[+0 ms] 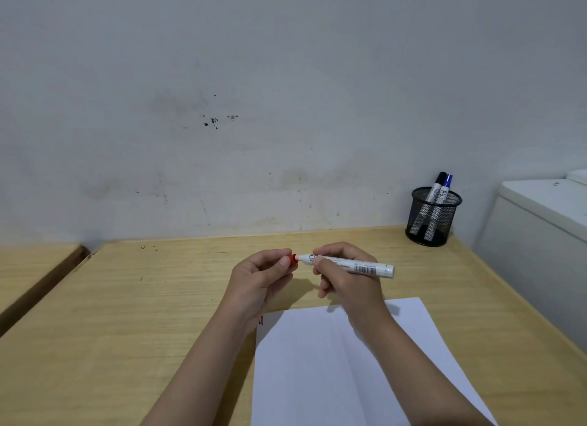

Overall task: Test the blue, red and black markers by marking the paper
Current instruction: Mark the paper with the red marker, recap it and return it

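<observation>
My right hand [344, 279] grips the white barrel of the red marker [365, 268], held level above the desk with its tip pointing left. My left hand [260, 276] pinches the marker's red cap [293, 260] right at the tip; whether the cap is seated or just off I cannot tell. Below the hands lies the white paper [333, 371], with a small red mark [261, 322] at its top-left corner beside my left wrist. The black marker [436, 185] and the blue marker [445, 187] stand capped in a black mesh cup [432, 219] at the back right.
The wooden desk [143, 314] meets a stained wall at the back. A white appliance [546, 228] stands against the desk's right edge. A second wooden surface [28, 266] lies to the left across a gap.
</observation>
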A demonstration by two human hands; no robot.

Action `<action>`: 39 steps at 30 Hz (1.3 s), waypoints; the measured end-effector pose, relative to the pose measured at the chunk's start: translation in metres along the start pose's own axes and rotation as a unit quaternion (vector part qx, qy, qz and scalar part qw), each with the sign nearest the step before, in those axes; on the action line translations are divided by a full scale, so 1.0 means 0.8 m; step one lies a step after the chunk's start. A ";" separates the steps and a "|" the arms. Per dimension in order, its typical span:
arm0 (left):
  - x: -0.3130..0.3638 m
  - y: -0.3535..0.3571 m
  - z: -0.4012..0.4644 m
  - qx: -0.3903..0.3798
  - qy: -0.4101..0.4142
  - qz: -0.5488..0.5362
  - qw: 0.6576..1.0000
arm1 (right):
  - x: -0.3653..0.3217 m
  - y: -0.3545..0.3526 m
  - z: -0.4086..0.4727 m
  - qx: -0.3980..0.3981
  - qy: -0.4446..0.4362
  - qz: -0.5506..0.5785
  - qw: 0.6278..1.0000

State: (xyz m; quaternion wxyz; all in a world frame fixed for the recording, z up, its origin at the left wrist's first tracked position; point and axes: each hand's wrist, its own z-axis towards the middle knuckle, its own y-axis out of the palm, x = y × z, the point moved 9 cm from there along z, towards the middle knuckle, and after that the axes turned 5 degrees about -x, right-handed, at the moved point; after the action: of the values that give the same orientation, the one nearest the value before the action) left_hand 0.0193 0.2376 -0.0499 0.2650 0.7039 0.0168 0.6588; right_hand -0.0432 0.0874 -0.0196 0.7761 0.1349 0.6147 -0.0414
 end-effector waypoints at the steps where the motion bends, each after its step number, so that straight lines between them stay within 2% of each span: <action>1: 0.001 0.001 -0.001 -0.003 0.004 0.006 1.000 | -0.001 0.001 0.000 -0.003 -0.001 -0.004 1.000; 8: 0.014 -0.003 -0.003 -0.019 0.029 0.006 0.999 | -0.008 0.008 -0.002 -0.041 -0.002 -0.005 0.999; 13: 0.017 -0.001 -0.005 -0.020 0.035 0.014 0.999 | -0.006 0.008 -0.002 -0.027 -0.011 -0.017 0.999; 17: 0.023 0.006 -0.012 -0.036 0.050 0.023 0.998 | -0.003 0.014 -0.005 -0.051 0.005 0.016 0.999; 27: 0.061 0.012 -0.032 -0.030 0.168 0.106 0.980 | -0.012 0.034 -0.011 -0.099 -0.018 0.081 0.992; 31: 0.067 0.015 -0.037 -0.016 0.187 0.140 0.972 | -0.007 0.033 -0.012 -0.092 -0.011 0.097 0.991; 34: 0.071 0.013 -0.035 0.000 0.180 0.165 0.970 | 0.005 0.040 -0.009 -0.094 0.039 0.150 0.983; 37: 0.079 0.011 -0.032 0.048 0.192 0.154 0.968 | 0.021 0.051 -0.006 -0.088 0.135 0.306 0.938; 39: 0.087 0.010 -0.032 0.085 0.210 0.150 0.962 | 0.019 0.048 -0.009 -0.080 0.183 0.303 0.932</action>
State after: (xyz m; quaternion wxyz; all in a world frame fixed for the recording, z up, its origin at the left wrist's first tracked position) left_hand 0.0020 0.2653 0.0168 0.0925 0.5638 0.0221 0.8204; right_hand -0.0374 0.1274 -0.0297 0.6340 0.2572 0.6772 0.2708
